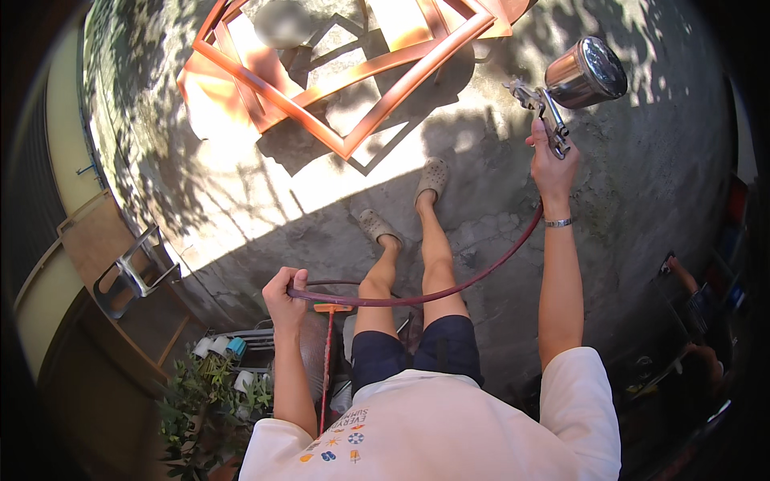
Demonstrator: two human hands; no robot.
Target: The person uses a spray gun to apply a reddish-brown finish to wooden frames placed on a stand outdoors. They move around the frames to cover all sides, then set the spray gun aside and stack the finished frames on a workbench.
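The person's left grip is closed around a dark red hose. Ahead, orange-brown frames overlap above sunlit concrete ground; their support is not clearly visible. The hose curves rightward toward the right grip, which is clasped around a spray gun; its metal cup is tilted, right of the frames.
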